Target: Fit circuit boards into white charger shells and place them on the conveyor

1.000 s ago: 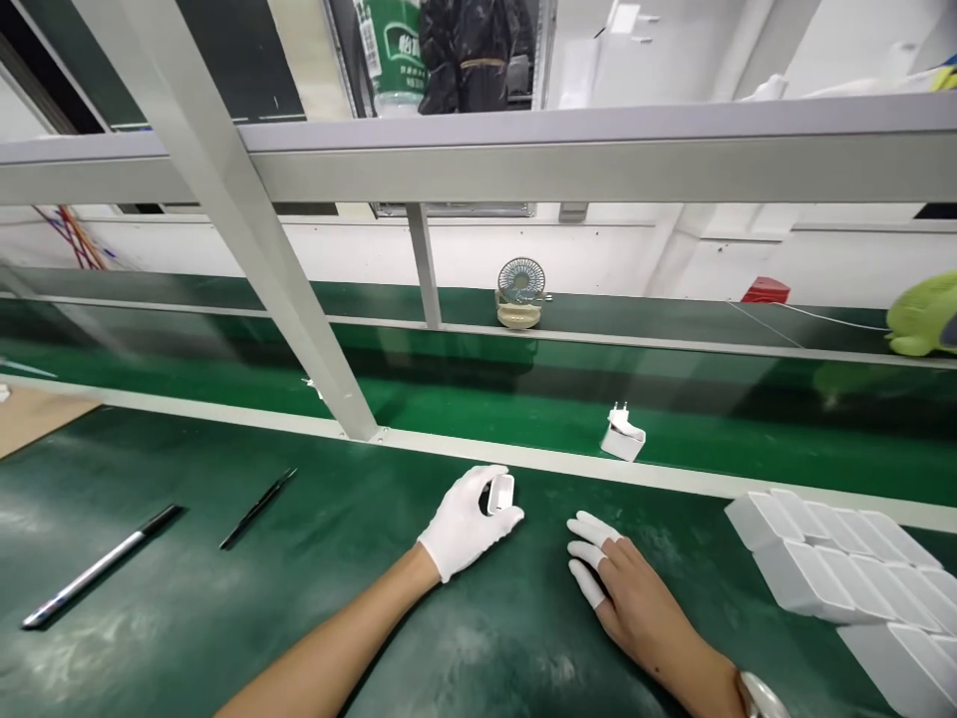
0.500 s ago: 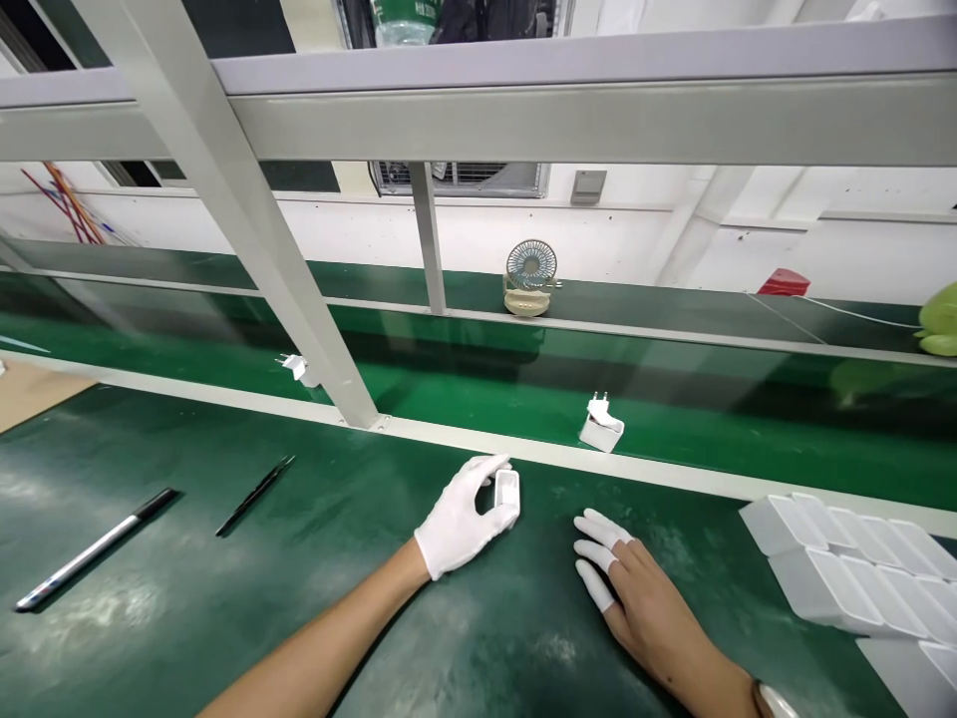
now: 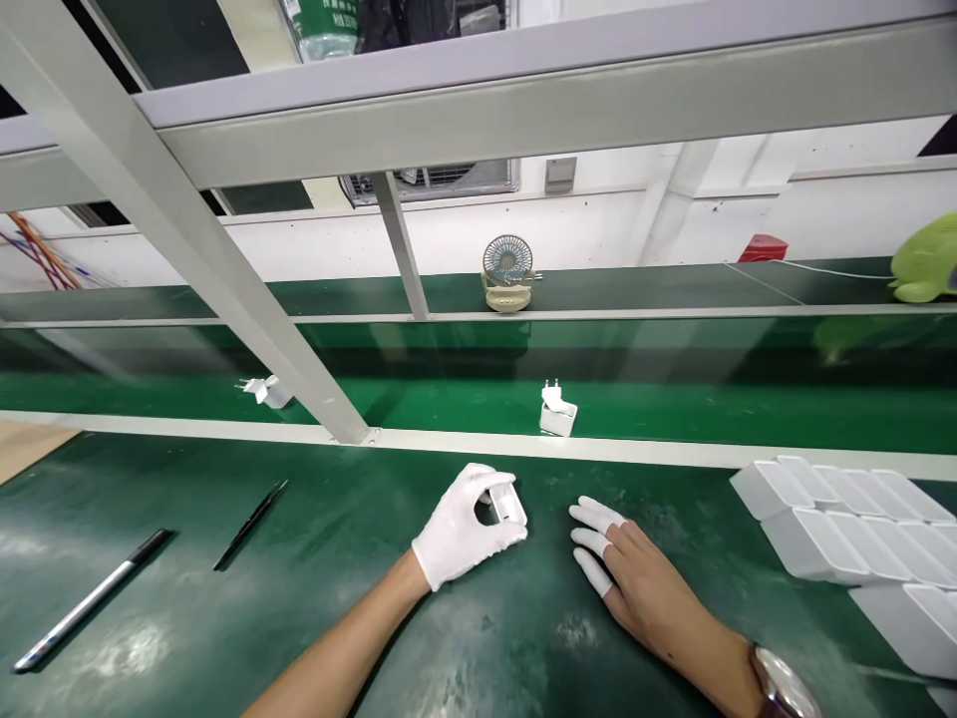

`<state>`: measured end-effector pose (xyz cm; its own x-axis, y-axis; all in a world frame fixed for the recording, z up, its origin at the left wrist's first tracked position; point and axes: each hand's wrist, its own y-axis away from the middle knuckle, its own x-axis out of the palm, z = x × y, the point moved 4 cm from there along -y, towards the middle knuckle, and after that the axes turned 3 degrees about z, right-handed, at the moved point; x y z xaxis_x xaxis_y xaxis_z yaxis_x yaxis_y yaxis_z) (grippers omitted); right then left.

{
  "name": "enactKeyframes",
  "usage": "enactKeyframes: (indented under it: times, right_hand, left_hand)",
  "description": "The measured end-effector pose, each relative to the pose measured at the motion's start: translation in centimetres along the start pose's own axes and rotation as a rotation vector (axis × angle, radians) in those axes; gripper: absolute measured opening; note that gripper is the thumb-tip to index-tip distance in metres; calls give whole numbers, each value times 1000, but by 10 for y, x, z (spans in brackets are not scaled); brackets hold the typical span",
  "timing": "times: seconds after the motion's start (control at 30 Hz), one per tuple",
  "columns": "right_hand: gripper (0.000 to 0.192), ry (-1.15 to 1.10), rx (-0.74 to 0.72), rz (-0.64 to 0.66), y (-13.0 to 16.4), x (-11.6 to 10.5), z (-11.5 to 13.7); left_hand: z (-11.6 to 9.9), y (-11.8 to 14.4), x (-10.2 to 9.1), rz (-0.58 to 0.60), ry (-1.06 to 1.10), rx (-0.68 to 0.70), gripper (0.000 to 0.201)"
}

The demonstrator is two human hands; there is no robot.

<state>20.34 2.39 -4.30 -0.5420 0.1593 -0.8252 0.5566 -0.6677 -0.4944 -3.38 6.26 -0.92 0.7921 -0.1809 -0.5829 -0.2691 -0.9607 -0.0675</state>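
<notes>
My left hand (image 3: 468, 529), in a white glove, is closed around a small white plastic housing (image 3: 509, 504) just above or on the green table; which, I cannot tell. Thumb and fingers grip its sides, and part of it is hidden by the glove. To the right, my right hand (image 3: 632, 578) lies palm down with fingers stretched out and nothing in them. White finger cots cover several of its fingertips, and a watch (image 3: 782, 683) is on the wrist. Rows of white plastic housings (image 3: 814, 543) stand on the table beyond my right hand.
Two white charger pieces with plug pins, one near the middle (image 3: 558, 417) and one further left (image 3: 270, 392), lie on the green belt (image 3: 449, 399). A pen (image 3: 94, 603) and black tweezers (image 3: 250, 526) lie at left. A slanted post (image 3: 224, 259) and small fan (image 3: 507, 271) stand ahead.
My view has tilted and shifted. The housing in my left hand has turned slightly. The charger pieces on the belt have shifted left relative to the post. My right hand stays about where it was.
</notes>
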Motion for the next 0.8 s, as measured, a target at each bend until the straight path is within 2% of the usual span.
enactKeyframes:
  times: [0.13,0.27,0.43,0.53,0.73,0.8]
  right_hand:
    - [24,17,-8,3,-2,-1,1]
    - [25,39,-21,-13,-3,0,2]
    - [22,35,-19,-17,-1,4,1]
    - [23,37,-13,-25,-1,6,1]
    - [27,64,-11,-26,0,7,0]
    - [27,58,-16,-25,1,8,0]
  left_hand:
    - [0,3,-2,0,-85,80,56]
    - [5,5,0,-52,-140,21,69]
    - [11,3,-3,-135,-173,-56,52]
    - [15,1,-8,-204,-157,-86,50]
    - [17,2,-12,-257,-132,-102,51]
    - [13,6,-14,-335,-170,-97,51]
